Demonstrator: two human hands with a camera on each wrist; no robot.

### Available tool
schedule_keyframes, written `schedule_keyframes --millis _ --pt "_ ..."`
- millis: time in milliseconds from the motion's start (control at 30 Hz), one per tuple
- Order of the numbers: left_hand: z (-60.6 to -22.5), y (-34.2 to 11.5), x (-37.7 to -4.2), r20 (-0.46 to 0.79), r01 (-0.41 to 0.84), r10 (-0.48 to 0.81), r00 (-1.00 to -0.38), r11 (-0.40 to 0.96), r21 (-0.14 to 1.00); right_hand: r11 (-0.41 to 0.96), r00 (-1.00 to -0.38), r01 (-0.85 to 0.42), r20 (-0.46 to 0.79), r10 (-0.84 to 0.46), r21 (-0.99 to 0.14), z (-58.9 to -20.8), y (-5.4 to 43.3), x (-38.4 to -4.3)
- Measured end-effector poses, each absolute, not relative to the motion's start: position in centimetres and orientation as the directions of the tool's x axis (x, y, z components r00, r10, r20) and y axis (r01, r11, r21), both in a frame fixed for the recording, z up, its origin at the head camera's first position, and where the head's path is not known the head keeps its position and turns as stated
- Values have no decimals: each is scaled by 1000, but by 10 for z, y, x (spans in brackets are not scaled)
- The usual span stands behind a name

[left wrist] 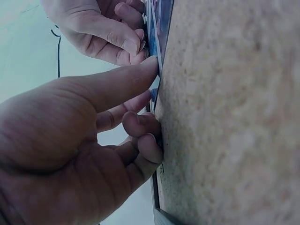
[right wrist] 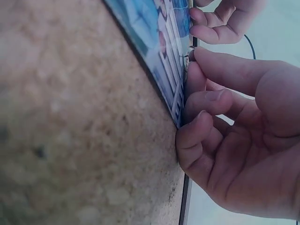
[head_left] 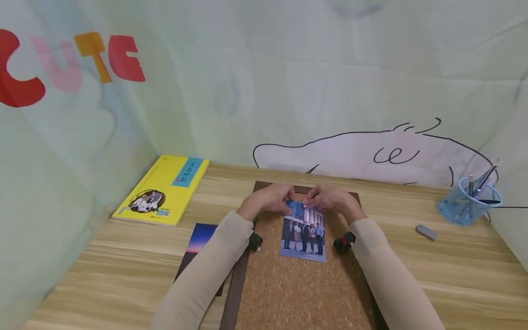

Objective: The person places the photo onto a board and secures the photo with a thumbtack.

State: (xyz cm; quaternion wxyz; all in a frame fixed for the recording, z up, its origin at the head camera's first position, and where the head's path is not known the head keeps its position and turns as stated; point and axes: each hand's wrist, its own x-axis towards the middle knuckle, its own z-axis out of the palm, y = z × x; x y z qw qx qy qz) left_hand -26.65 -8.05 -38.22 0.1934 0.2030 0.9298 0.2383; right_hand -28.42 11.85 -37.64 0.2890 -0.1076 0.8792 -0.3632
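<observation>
A photo print [head_left: 303, 236] of several people in front of a building lies on a brown-framed cork board [head_left: 301, 288]. My left hand [head_left: 270, 198] holds the photo's upper left edge. In the left wrist view its thumb [left wrist: 136, 77] presses the photo's face, with the other fingers curled by the edge. At the top edge, my right hand [head_left: 330, 198] pinches a small silvery thumbtack [right wrist: 191, 53] between thumb and index finger. Its remaining fingers curl against the board beside the photo's upper right corner. The tack's point is hidden.
Left of the board lies another print [head_left: 199, 238] with a dusk sky, partly under the left sleeve. A yellow book [head_left: 161, 190] is at the back left. To the right are a grey eraser [head_left: 426, 232] and a blue mesh pen holder [head_left: 469, 201] with pens.
</observation>
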Motion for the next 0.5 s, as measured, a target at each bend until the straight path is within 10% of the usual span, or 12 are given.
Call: schedule_keyframes --millis 500 --pt "-380 -79 -265 -275 257 448 -851 811 526 702 -838 -9 -377 -394 -712 -381 119 -283"
